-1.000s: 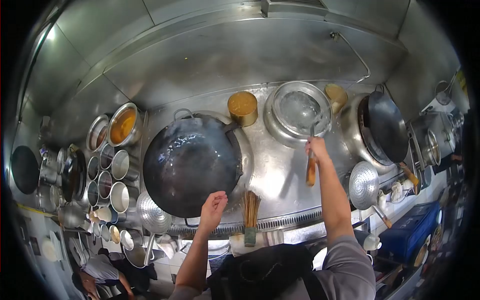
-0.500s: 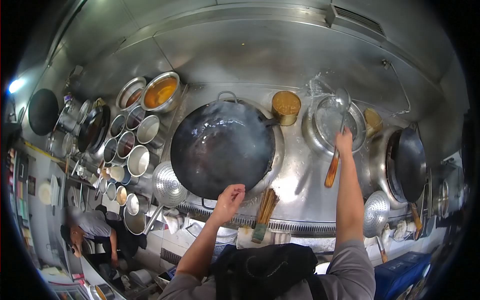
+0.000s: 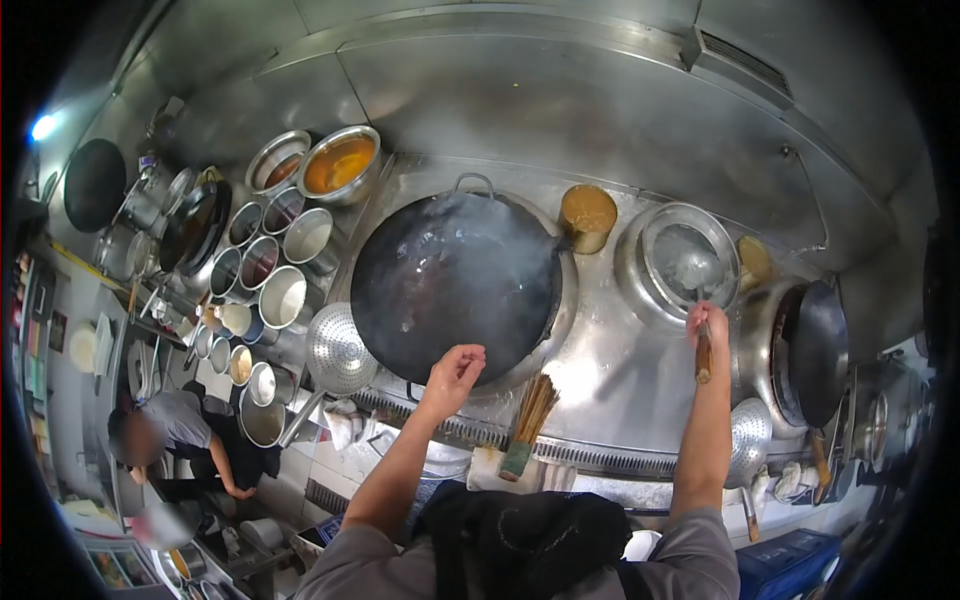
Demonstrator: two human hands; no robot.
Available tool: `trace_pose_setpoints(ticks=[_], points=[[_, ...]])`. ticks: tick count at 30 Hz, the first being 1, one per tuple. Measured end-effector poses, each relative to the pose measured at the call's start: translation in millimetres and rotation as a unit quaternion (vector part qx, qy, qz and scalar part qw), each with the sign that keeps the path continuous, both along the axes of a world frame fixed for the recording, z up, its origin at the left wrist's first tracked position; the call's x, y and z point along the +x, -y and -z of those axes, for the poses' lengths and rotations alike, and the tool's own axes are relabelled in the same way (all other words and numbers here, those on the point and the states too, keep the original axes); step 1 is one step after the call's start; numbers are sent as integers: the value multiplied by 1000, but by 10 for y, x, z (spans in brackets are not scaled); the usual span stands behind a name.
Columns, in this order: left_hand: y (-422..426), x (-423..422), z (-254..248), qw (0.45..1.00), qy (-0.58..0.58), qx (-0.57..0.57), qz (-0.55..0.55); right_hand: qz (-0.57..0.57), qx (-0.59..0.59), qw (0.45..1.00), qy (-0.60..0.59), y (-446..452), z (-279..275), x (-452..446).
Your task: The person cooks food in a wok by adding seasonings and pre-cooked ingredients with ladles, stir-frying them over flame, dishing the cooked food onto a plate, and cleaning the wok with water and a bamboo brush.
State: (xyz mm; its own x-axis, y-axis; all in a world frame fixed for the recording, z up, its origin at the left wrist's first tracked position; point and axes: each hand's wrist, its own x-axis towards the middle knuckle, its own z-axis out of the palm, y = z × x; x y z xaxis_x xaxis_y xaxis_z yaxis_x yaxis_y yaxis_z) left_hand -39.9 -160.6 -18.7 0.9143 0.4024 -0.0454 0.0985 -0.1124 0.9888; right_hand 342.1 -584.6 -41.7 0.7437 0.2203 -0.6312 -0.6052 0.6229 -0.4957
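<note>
In my right hand (image 3: 705, 320) is the wooden handle of a ladle (image 3: 704, 362), its bowl end down in a steel pot (image 3: 640, 297) of clear liquid. Over the near rim of a large black wok (image 3: 445, 300) hovers my left hand (image 3: 456, 375), open, fingers loosely bent with nothing in them. Whether it touches the rim I cannot tell. Steam or smoke rises from the wok, which looks dark and wet inside. A bamboo brush (image 3: 530, 420) lies on the stove edge just right of my left hand.
A tin (image 3: 590, 215) stands between wok and pot. Left are a perforated skimmer (image 3: 342, 348), several steel containers (image 3: 285, 295) and a bowl of orange liquid (image 3: 340, 165). Another black wok (image 3: 820, 350) and a second skimmer (image 3: 750, 440) sit right. Another person (image 3: 190, 440) bends at lower left.
The ladle came down from above the pot, and its bowl now sits in the liquid. My right hand moved lower with it. My left hand stays near the wok rim; the view shifted slightly.
</note>
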Motion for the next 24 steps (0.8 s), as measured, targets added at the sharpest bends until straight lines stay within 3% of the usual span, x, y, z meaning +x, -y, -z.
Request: trace_pose_setpoints(ticks=[2, 4, 6, 8, 9, 11, 12, 14, 15, 16, 17, 18, 19, 20, 21, 22, 23, 24], points=[[24, 17, 23, 1000, -1, 3, 4, -31, -116, 981, 152, -212, -281, 5], [62, 37, -15, 1000, -19, 3, 25, -22, -102, 982, 157, -386, -406, 312], [103, 29, 23, 999, 1, -33, 12, -78, -179, 965, 176, -618, -622, 531], [113, 13, 22, 999, 8, -34, 10, -139, -344, 898, 238, -778, -774, 651], [121, 4, 29, 999, 16, -38, 9, -133, -346, 900, 229, -829, -740, 633], [75, -35, 76, 999, 16, -48, 6, -53, -466, 829, 304, -884, -592, 490], [37, -55, 90, 998, 26, -54, -9, -50, -470, 830, 294, -848, -588, 315], [-62, -127, 122, 998, 29, -46, -21, -69, -654, 676, 332, -720, -596, -72], [-134, -199, 152, 999, 8, 4, -41, -40, -704, 582, 405, -492, -160, -4], [-190, -283, 183, 997, -14, 54, -61, -41, -707, 582, 401, -435, -140, -129], [-217, -376, 140, 983, -2, 174, -58, -70, -723, 592, 348, -384, -129, -269], [-252, -502, 139, 984, -3, 171, -50, -97, -738, 601, 292, -306, -139, -362], [-283, -638, 152, 967, -46, 249, -26, -96, -761, 563, 309, -146, 154, -291], [-270, -709, 164, 941, -87, 326, -1, -92, -766, 562, 300, -95, 134, -314], [-212, -713, 160, 942, -84, 325, 9, -127, -721, 637, 242, -109, 102, -329], [-159, -722, 156, 913, -61, 401, 34, -160, -666, 705, 183, -106, 47, -331], [-112, -747, 158, 878, -38, 474, 56, -135, -607, 756, 207, 54, 481, -146], [-84, -778, 253, 878, -35, 473, 60, -130, -609, 755, 205, 142, 475, -164]])
